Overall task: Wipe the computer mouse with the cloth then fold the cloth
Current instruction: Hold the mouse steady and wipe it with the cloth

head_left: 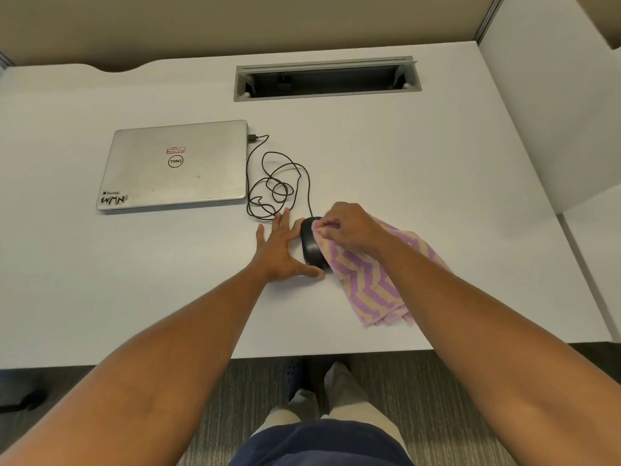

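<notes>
I see the white worktop (420, 183) filling most of the head view, its near edge crossing just above the person's legs. A long grey cable slot (327, 83) is cut into it close to the far edge, lid open.

A closed silver laptop (174, 164) lies left of centre, square to the edges, stickers on its lid. From its right side a black cord (268, 186) runs out and lies in loose loops on the worktop, then leads down to the mouse.

The cloth (373, 280), striped pink and tan in zigzags, lies bunched right of centre toward the near edge. Its far end is drawn up over the right side of the mouse; the rest trails back under the right forearm toward the near edge.

The left hand (280, 250) lies flat on the worktop just left of the mouse, fingers straight and spread wide. The thumb reaches along the near end of the mouse; I cannot tell whether it touches.

The right hand (349, 230) is on top of the mouse, fingers curled and gripping a fold of cloth, pressing it onto the mouse.

The mouse (311, 243), black, sits near the middle of the worktop between the two hands, left half bare, right half under cloth.
</notes>
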Tool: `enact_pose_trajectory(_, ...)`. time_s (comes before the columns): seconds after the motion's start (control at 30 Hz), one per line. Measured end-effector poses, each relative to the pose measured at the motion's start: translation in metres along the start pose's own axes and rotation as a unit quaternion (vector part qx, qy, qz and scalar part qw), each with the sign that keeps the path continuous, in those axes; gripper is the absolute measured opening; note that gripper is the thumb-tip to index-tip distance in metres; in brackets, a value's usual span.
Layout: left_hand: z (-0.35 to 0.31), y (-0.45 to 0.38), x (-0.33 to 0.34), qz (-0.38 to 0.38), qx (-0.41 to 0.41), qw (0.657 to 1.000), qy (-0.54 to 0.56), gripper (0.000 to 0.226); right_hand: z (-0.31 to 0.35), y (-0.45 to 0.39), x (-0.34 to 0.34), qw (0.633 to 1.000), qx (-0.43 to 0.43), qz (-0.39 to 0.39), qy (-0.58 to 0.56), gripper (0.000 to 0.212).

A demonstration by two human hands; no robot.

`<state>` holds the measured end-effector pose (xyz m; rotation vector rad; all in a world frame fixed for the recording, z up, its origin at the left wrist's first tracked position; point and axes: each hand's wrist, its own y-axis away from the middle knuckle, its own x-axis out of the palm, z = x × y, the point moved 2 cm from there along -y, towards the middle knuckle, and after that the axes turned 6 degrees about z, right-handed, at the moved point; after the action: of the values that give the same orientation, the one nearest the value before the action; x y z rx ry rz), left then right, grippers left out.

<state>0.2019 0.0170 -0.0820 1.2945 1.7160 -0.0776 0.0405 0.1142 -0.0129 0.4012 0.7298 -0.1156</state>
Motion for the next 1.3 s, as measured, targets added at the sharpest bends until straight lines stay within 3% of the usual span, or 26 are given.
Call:
enact_pose_trajectory(0.17,-0.002,0.000,0.000,-0.014,0.018,1.000,-0.009,0.129,0.034,0.000,0.011,0.989,-0.067,0.100,0.087,0.018)
enact_pose_trajectory(0.3,-0.003,0.001,0.000,-0.016,0.015,1.000,-0.014,0.130,0.043,0.001,0.023,0.955,-0.096,0.196,0.200,0.018)
enact_pose_trajectory(0.43,-0.001,0.003,0.002,-0.035,0.022,0.999,-0.022,0.131,0.035,0.006,0.020,0.955,-0.078,0.225,0.178,0.018)
enact_pose_trajectory(0.6,-0.002,0.004,0.003,-0.043,0.024,0.998,-0.028,0.129,0.022,0.012,0.008,0.961,-0.078,0.215,0.158,0.014)
enact_pose_trajectory(0.97,-0.001,0.003,0.002,-0.023,0.014,1.000,-0.014,0.134,-0.003,0.003,-0.014,0.983,0.015,0.172,0.066,0.016)
enact_pose_trajectory(1.17,0.000,0.003,0.003,-0.015,0.009,1.000,-0.004,0.138,0.009,-0.012,-0.019,0.996,-0.010,0.077,0.041,0.020)
enact_pose_trajectory(1.3,-0.001,0.003,0.002,-0.018,0.026,0.999,0.012,0.131,0.030,-0.013,-0.005,0.991,-0.049,0.102,0.075,0.021)
